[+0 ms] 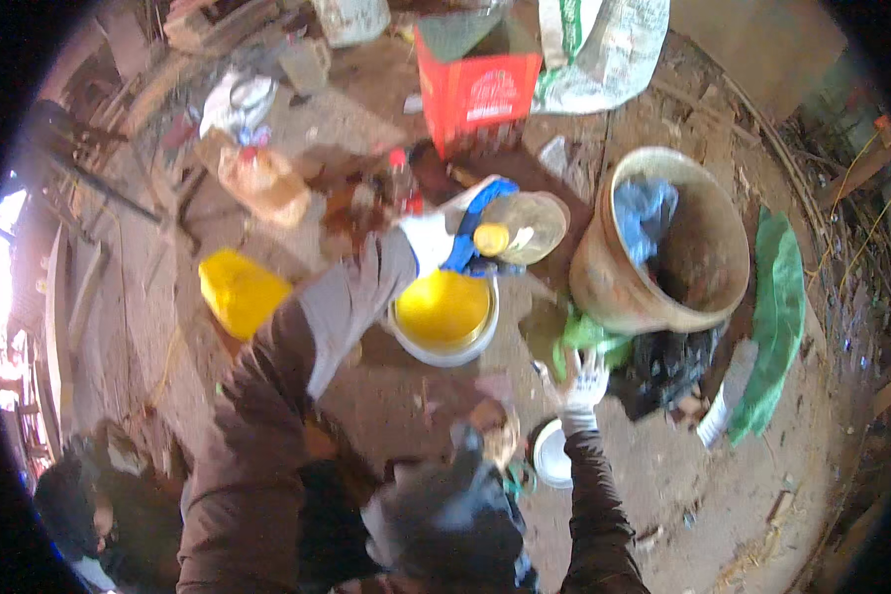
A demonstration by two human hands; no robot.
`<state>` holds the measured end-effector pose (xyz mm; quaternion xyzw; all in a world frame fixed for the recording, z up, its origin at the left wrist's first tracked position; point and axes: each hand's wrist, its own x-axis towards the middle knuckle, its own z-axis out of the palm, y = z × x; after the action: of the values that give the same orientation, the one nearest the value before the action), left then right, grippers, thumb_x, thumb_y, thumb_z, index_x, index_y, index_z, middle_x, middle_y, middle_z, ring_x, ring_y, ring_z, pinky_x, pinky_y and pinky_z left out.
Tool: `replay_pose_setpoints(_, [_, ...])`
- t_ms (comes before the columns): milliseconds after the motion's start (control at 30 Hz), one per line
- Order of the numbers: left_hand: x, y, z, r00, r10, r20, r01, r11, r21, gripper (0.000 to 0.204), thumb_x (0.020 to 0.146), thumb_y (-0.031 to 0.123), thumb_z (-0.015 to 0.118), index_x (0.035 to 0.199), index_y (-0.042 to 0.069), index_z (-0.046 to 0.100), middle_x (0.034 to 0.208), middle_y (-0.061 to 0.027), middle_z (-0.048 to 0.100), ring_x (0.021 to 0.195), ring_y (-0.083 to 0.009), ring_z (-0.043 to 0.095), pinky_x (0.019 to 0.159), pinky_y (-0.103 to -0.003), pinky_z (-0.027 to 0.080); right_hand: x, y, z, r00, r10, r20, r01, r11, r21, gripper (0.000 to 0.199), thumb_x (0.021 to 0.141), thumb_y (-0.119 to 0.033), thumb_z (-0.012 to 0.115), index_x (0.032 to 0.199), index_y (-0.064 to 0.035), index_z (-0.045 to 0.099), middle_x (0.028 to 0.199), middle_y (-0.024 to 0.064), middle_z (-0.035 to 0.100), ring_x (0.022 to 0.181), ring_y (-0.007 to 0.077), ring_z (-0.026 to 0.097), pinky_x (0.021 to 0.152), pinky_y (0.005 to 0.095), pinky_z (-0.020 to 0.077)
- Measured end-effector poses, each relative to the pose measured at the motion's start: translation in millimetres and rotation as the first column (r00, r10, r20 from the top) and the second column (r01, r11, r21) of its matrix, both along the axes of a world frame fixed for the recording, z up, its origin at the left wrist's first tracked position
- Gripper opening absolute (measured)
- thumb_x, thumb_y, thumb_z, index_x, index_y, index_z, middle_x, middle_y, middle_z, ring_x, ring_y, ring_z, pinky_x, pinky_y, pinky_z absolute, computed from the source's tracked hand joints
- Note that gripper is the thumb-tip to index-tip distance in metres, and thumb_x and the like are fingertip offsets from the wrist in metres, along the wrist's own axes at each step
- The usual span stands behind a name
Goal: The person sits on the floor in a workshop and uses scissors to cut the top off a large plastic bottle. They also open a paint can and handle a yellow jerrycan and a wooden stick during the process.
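Observation:
My left hand (465, 233), in a white and blue glove, is closed on a clear plastic bottle (544, 223) with a yellow cap, which is tilted with its cap toward me. Below it stands a white tub (448, 352) with a yellow inside. In a white glove, my right hand (584, 384) has its fingers stretched and apart at the edge of a green plastic bag (604, 344); whether they touch it I cannot tell. That bag lies against a large dirty bucket (614, 287) holding a blue plastic bag (645, 213).
A red box (478, 94) and a white sack (614, 59) stand at the back. A yellow container (240, 292) is on the left. Black plastic (671, 366) and a green sheet (774, 317) lie at right. Near my right forearm is a white lid-like round (552, 455). Another person (99, 505) is at lower left.

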<state>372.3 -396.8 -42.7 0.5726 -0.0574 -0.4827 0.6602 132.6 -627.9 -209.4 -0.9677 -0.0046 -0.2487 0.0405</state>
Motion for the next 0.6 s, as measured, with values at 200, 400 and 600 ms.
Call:
replay_pose_setpoints(200, [-129,4,38,0.991,-0.086,-0.104,0.093,0.994,0.057,0.061,0.089,0.069,0.051,0.113,0.015,0.067,0.095,-0.0067,0.075,0.072,-0.0198,0.072,0.049,-0.030,0.050,-40,27,111,0.979,0.136,0.154,-0.171,0.955,0.241,0.114,0.072,-0.070,0.072,0.150,0.0025,0.031,0.149,0.0263,0.039,0.132,0.0466,0.039,0.110,0.0583,0.0311])
replay_pose_setpoints(400, [-185,-29,60,0.949,-0.177,0.262,0.107,0.959,0.262,0.077,0.089,0.082,0.038,0.109,0.015,0.070,0.074,-0.0021,0.064,0.061,-0.0096,0.055,0.052,-0.026,0.042,-64,14,176,0.950,0.114,0.290,-0.312,0.377,0.872,0.072,0.077,-0.018,0.085,0.135,0.0008,0.047,0.123,0.0148,0.063,0.107,0.0231,0.064,0.092,0.0363,0.0525])
replay_pose_setpoints(600, [-229,-33,44,0.793,-0.222,0.567,0.196,0.975,0.107,0.101,0.075,0.025,0.089,0.152,0.005,0.028,0.136,-0.0172,0.057,0.121,-0.0274,0.058,0.107,-0.035,0.045,-79,14,187,0.977,0.067,0.201,-0.197,-0.051,0.979,0.046,0.097,-0.016,0.065,0.138,-0.0028,0.048,0.124,0.0075,0.062,0.112,0.0160,0.060,0.095,0.0296,0.0493])
